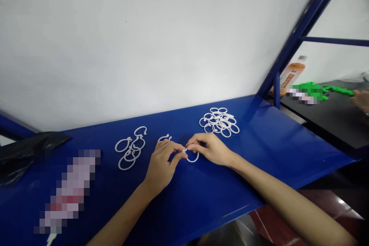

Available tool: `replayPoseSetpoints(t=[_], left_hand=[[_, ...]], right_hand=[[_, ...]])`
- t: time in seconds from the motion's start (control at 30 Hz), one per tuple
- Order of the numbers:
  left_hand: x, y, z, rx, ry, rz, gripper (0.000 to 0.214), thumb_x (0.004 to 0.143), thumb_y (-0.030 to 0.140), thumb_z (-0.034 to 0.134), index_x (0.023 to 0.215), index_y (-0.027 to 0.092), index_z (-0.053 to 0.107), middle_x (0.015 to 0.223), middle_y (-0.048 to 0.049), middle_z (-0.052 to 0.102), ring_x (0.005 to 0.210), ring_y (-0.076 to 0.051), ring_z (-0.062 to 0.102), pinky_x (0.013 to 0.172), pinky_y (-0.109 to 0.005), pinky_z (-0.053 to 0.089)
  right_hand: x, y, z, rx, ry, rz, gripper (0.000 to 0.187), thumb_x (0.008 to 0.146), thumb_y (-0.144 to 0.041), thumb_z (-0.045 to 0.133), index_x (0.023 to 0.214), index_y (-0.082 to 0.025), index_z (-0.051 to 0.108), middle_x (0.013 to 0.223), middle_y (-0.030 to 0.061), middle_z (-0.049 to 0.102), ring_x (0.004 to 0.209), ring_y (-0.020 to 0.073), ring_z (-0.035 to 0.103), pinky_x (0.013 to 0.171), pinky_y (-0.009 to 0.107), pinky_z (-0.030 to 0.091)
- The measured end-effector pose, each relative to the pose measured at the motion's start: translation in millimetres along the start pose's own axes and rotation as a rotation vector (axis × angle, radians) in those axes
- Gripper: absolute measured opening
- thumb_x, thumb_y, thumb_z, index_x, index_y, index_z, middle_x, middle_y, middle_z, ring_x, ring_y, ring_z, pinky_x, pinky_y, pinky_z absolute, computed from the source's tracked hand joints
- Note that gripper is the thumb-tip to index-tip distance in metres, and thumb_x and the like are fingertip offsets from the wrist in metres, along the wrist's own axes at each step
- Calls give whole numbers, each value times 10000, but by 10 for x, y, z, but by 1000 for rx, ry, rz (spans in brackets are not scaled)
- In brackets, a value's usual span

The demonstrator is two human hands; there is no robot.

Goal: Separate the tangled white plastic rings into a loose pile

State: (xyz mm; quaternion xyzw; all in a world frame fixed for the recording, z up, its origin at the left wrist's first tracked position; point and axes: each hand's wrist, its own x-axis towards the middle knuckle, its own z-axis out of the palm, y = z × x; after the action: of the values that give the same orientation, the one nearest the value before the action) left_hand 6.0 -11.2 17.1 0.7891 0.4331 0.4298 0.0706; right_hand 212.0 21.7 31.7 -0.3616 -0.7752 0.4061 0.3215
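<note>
Both hands meet over the blue table (pixel 259 150) on one white plastic ring (pixel 192 157). My left hand (pixel 161 165) pinches the ring's left end with thumb and fingers. My right hand (pixel 210 148) pinches its top at the clasp, fingers curled. The ring's lower arc shows below the fingers. Another white ring (pixel 165 137) lies just behind my left hand.
A pile of several white rings (pixel 219 122) lies behind my right hand, and a smaller group of rings (pixel 131 148) lies left of my left hand. A black bag (pixel 25 150) sits far left. At right stand an orange bottle (pixel 292 75), green parts (pixel 337 90) and another person's hand (pixel 360 100).
</note>
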Motion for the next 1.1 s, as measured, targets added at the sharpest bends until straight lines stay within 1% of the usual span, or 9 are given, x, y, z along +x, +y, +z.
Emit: replayPoseSetpoints(t=[0.17,0.3,0.4,0.53,0.6,0.73,0.8,0.93,1.1], left_hand=[[-10,11,3,17,-2,75,220,956,225,572,742,231,623,716,50,691,707,-147,606,772,-334,442],[-28,4,1,-6,-18,111,265,965,196,551,708,227,605,700,53,682,703,-144,596,769,-331,424],[-35,-48,15,1,-57,103,243,962,207,566,723,228,604,725,49,684,736,-149,600,791,-334,428],[-21,-165,47,152,-153,60,61,925,290,630,922,232,645,930,-3,708,915,-203,618,888,-383,454],[-14,-224,46,270,-163,20,198,914,330,636,1080,222,640,1063,-51,688,1020,-248,598,915,-423,463],[-31,-325,14,431,-187,-59,424,901,370,618,1284,194,573,1262,-117,614,1154,-317,542,951,-496,457],[-51,-359,7,467,-219,-70,438,896,378,605,1295,197,577,1301,-128,594,1176,-334,533,949,-511,458],[-73,-366,23,473,-237,-67,336,928,283,535,1247,212,612,1226,-109,611,1074,-284,578,886,-456,481],[-41,-323,25,433,-238,-65,280,934,211,516,1188,209,635,1097,-86,635,975,-263,591,828,-437,483]], right_hand=[[-30,-10,1,83,-129,12,236,948,-391,603,857,-177,648,634,-46,560,544,90,496,542,219,396],[-46,-30,2,85,-185,-24,267,947,-411,604,841,-169,642,617,-51,550,533,84,478,535,209,384],[-33,-20,6,-5,-175,-81,263,961,-406,587,870,-169,660,645,-35,582,562,95,499,557,217,400],[-3,39,-95,-303,-109,-206,225,998,-327,527,938,-182,689,869,52,670,779,156,618,730,279,484],[5,74,-230,-473,-20,-203,238,1012,-287,482,976,-186,694,947,83,666,839,180,632,777,308,490],[-9,143,-576,-676,277,-45,186,987,-266,496,978,-196,668,903,70,688,787,194,636,741,322,476],[-23,181,-705,-706,355,42,156,963,-272,522,934,-200,657,837,50,692,713,183,625,687,311,461],[-27,255,-793,-722,364,75,148,919,-245,540,846,-185,654,846,68,682,696,174,614,666,303,455],[-25,275,-778,-691,344,106,264,929,-243,495,1142,-171,633,847,62,689,687,167,621,679,297,463]])
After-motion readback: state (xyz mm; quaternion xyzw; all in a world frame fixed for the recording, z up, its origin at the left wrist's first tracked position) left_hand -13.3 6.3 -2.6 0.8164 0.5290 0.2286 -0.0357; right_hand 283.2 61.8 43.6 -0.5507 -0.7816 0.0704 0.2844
